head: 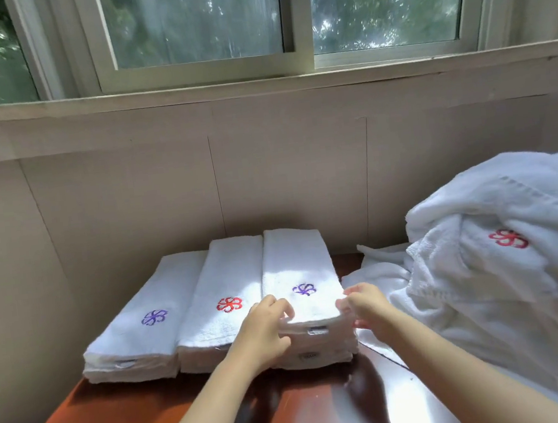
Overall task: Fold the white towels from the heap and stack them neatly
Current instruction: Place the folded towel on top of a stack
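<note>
Three stacks of folded white towels stand side by side on the brown table (pixel 127 420). The left stack (pixel 138 329) shows a purple flower mark, the middle stack (pixel 217 297) a red one, the right stack (pixel 297 268) a purple one. My left hand (pixel 266 329) grips the near left corner of the top towel on the right stack. At its near right corner my right hand (pixel 363 305) pinches the same towel. A heap of unfolded white towels (pixel 488 251) with a red mark lies at the right.
A beige panelled wall (pixel 131 199) runs right behind the stacks, with a window sill (pixel 257 86) and sliding window above. The table's glossy near part lies under my forearms. The heap spills over the table's right side.
</note>
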Action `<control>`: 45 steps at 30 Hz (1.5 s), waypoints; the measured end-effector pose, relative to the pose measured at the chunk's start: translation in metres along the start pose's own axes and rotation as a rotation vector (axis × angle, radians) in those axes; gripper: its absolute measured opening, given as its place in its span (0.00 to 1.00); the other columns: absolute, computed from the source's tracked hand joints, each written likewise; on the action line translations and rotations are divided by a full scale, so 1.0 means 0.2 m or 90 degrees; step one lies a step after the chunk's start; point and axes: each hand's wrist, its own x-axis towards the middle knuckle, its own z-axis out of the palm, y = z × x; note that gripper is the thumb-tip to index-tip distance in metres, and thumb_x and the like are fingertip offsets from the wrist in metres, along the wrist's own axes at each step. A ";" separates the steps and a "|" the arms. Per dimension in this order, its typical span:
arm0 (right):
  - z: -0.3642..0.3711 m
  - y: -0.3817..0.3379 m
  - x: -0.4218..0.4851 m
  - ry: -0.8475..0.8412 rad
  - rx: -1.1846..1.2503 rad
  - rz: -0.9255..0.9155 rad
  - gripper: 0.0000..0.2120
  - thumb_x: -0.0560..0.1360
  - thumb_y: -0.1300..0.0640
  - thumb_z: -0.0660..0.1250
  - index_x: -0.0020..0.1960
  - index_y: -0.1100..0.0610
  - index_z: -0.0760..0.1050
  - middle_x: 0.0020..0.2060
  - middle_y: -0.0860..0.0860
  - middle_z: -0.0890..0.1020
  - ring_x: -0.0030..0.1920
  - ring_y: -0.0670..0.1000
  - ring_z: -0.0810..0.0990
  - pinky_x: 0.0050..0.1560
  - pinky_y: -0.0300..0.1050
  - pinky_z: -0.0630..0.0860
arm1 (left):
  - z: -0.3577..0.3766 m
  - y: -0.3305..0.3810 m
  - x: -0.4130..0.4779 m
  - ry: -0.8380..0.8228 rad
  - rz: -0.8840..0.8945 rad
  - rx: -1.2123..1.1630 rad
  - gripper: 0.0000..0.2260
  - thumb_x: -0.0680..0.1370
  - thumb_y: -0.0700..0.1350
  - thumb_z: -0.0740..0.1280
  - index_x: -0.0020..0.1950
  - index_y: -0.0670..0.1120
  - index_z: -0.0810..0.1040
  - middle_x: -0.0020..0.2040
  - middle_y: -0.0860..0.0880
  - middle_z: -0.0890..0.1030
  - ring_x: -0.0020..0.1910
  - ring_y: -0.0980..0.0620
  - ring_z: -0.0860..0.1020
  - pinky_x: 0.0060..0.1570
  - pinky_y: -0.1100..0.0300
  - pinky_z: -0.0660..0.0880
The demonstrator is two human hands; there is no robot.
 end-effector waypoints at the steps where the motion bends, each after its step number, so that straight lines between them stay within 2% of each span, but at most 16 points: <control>1: -0.01 -0.01 -0.01 -0.016 0.025 0.025 0.09 0.71 0.74 0.61 0.46 0.64 0.76 0.35 0.56 0.77 0.34 0.52 0.72 0.32 0.42 0.70 | -0.01 -0.01 0.00 0.017 0.019 0.012 0.13 0.71 0.37 0.64 0.55 0.45 0.75 0.51 0.52 0.70 0.55 0.49 0.72 0.50 0.64 0.67; 4: -0.04 -0.02 -0.02 -0.048 0.052 0.042 0.11 0.72 0.74 0.60 0.41 0.60 0.72 0.37 0.56 0.77 0.34 0.51 0.73 0.37 0.43 0.75 | 0.00 0.00 -0.01 0.052 0.082 0.077 0.11 0.70 0.34 0.65 0.51 0.42 0.77 0.50 0.48 0.75 0.50 0.45 0.73 0.48 0.61 0.68; 8: -0.05 -0.03 -0.01 -0.051 0.033 0.035 0.12 0.70 0.77 0.60 0.41 0.61 0.72 0.36 0.58 0.77 0.36 0.52 0.76 0.39 0.45 0.76 | 0.06 0.00 -0.07 0.159 0.163 0.112 0.15 0.57 0.26 0.73 0.36 0.41 0.76 0.36 0.46 0.76 0.34 0.45 0.75 0.29 0.57 0.75; 13: -0.07 -0.04 0.01 -0.086 -0.005 0.050 0.11 0.69 0.77 0.62 0.42 0.63 0.72 0.37 0.59 0.78 0.36 0.53 0.77 0.40 0.45 0.77 | 0.12 -0.01 -0.10 0.264 0.202 0.130 0.12 0.61 0.27 0.74 0.35 0.42 0.79 0.34 0.48 0.76 0.34 0.49 0.72 0.27 0.60 0.72; 16: -0.10 -0.06 0.06 -0.166 -0.066 0.073 0.09 0.71 0.73 0.66 0.49 0.63 0.74 0.44 0.59 0.77 0.36 0.52 0.77 0.36 0.42 0.76 | 0.09 -0.03 -0.13 0.207 0.193 0.090 0.07 0.67 0.44 0.77 0.35 0.46 0.80 0.34 0.51 0.75 0.32 0.50 0.75 0.25 0.62 0.72; 19: -0.09 -0.14 0.19 -0.161 -0.124 0.067 0.07 0.76 0.59 0.68 0.51 0.60 0.72 0.48 0.55 0.75 0.43 0.52 0.78 0.36 0.42 0.77 | 0.02 -0.03 0.02 0.159 0.013 0.065 0.20 0.76 0.58 0.61 0.28 0.48 0.70 0.33 0.54 0.71 0.35 0.52 0.73 0.31 0.61 0.65; 22: -0.01 -0.21 0.39 -0.093 -0.085 0.020 0.09 0.79 0.52 0.64 0.44 0.56 0.68 0.38 0.53 0.70 0.36 0.51 0.70 0.34 0.42 0.69 | -0.02 -0.09 0.32 0.075 -0.188 0.039 0.10 0.79 0.50 0.59 0.51 0.48 0.78 0.52 0.49 0.78 0.55 0.45 0.76 0.47 0.58 0.70; 24: 0.06 -0.22 0.53 -0.068 -0.009 -0.007 0.08 0.79 0.54 0.64 0.45 0.57 0.69 0.37 0.54 0.69 0.36 0.52 0.69 0.37 0.44 0.67 | -0.01 -0.17 0.52 -0.005 -0.309 -0.071 0.17 0.78 0.44 0.59 0.68 0.46 0.69 0.64 0.46 0.75 0.62 0.44 0.72 0.55 0.58 0.70; 27: 0.16 -0.18 0.73 -0.021 0.118 -0.073 0.07 0.76 0.66 0.62 0.52 0.58 0.74 0.37 0.55 0.74 0.38 0.54 0.74 0.38 0.42 0.70 | 0.08 -0.27 0.69 -0.056 -0.327 -0.126 0.23 0.78 0.39 0.56 0.74 0.46 0.62 0.69 0.42 0.70 0.66 0.42 0.71 0.63 0.55 0.70; 29: 0.20 -0.13 0.79 0.020 0.036 -0.151 0.16 0.74 0.69 0.59 0.58 0.57 0.76 0.43 0.56 0.79 0.40 0.55 0.78 0.38 0.37 0.72 | 0.17 -0.27 0.71 -0.060 -0.292 0.012 0.24 0.79 0.37 0.54 0.75 0.46 0.62 0.71 0.40 0.67 0.69 0.41 0.67 0.66 0.54 0.66; 31: 0.23 -0.10 0.77 0.076 -0.180 -0.254 0.16 0.73 0.67 0.57 0.52 0.55 0.78 0.54 0.57 0.77 0.56 0.59 0.77 0.47 0.37 0.69 | 0.22 -0.21 0.64 -0.017 -0.262 0.157 0.21 0.78 0.38 0.53 0.71 0.43 0.65 0.69 0.40 0.64 0.67 0.40 0.65 0.65 0.51 0.64; 35: 0.22 -0.04 0.60 0.017 -0.498 -0.329 0.10 0.78 0.57 0.53 0.42 0.55 0.71 0.65 0.59 0.68 0.67 0.61 0.65 0.65 0.50 0.65 | 0.21 -0.10 0.43 -0.044 -0.152 0.231 0.18 0.82 0.44 0.50 0.70 0.42 0.65 0.74 0.44 0.58 0.73 0.44 0.57 0.69 0.47 0.60; 39: 0.10 0.04 0.27 -0.137 -0.588 -0.354 0.18 0.82 0.52 0.49 0.67 0.58 0.65 0.70 0.55 0.64 0.72 0.59 0.58 0.71 0.55 0.59 | 0.16 -0.01 0.11 -0.072 -0.114 0.208 0.24 0.83 0.52 0.46 0.78 0.46 0.51 0.79 0.50 0.52 0.77 0.53 0.50 0.74 0.50 0.50; 42: -0.01 0.10 -0.06 -0.206 -0.631 -0.369 0.28 0.82 0.50 0.53 0.78 0.54 0.47 0.78 0.50 0.46 0.77 0.51 0.46 0.74 0.45 0.49 | 0.13 0.08 -0.10 -0.102 -0.113 0.276 0.29 0.82 0.51 0.52 0.79 0.47 0.44 0.79 0.49 0.46 0.78 0.53 0.47 0.75 0.51 0.47; 44: -0.12 0.11 -0.23 -0.257 -0.732 -0.385 0.32 0.80 0.53 0.57 0.78 0.54 0.46 0.78 0.51 0.44 0.77 0.51 0.45 0.74 0.44 0.49 | 0.07 0.17 -0.20 -0.101 -0.063 0.288 0.36 0.72 0.54 0.71 0.76 0.44 0.63 0.76 0.42 0.63 0.73 0.49 0.65 0.69 0.48 0.65; 45: -0.19 0.09 -0.30 -0.289 -0.782 -0.382 0.30 0.79 0.54 0.59 0.78 0.55 0.51 0.78 0.52 0.46 0.77 0.51 0.47 0.74 0.45 0.51 | 0.03 0.22 -0.24 -0.085 -0.039 0.287 0.37 0.59 0.56 0.80 0.65 0.44 0.78 0.66 0.42 0.76 0.62 0.48 0.78 0.57 0.49 0.76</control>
